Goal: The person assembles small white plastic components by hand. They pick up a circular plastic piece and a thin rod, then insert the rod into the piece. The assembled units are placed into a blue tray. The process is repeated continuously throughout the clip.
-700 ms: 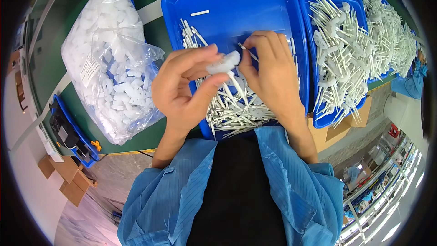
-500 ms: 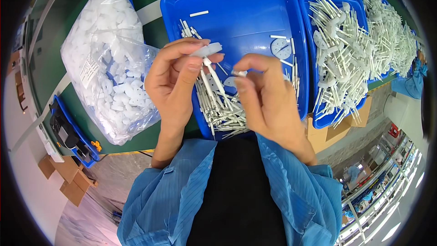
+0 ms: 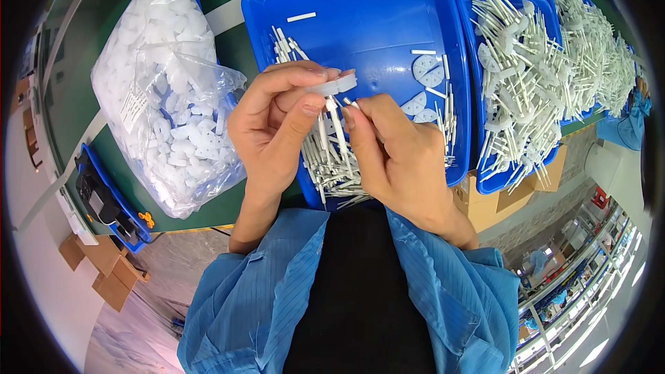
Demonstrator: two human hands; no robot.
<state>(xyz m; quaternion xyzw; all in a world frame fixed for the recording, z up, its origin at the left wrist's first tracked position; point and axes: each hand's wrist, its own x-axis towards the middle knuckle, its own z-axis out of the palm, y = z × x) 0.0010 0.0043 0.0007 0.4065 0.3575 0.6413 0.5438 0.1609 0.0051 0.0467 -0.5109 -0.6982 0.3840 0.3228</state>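
My left hand (image 3: 273, 121) pinches a round white plastic disc (image 3: 334, 86) edge-on between thumb and fingers. White rods (image 3: 339, 128) hang down from its underside. Close beside it, my right hand (image 3: 402, 149) is closed in a pinch on a thin white rod (image 3: 354, 104), mostly hidden by the fingers. The tip of that rod is right by the disc; whether they touch I cannot tell. Both hands are above a blue tray (image 3: 346, 24), where a pile of white rods (image 3: 325, 173) lies at the near left.
Loose white discs (image 3: 428, 69) lie at the tray's right side. To the left is a clear bag of white plastic pieces (image 3: 163, 90). Right of the tray, another blue bin (image 3: 465, 10) holds heaped discs with rods. A cardboard box (image 3: 478, 204) stands below the table edge.
My right hand has moved left and its rod is now close under the disc. My left hand has shifted slightly right, with the disc tilted a little differently.
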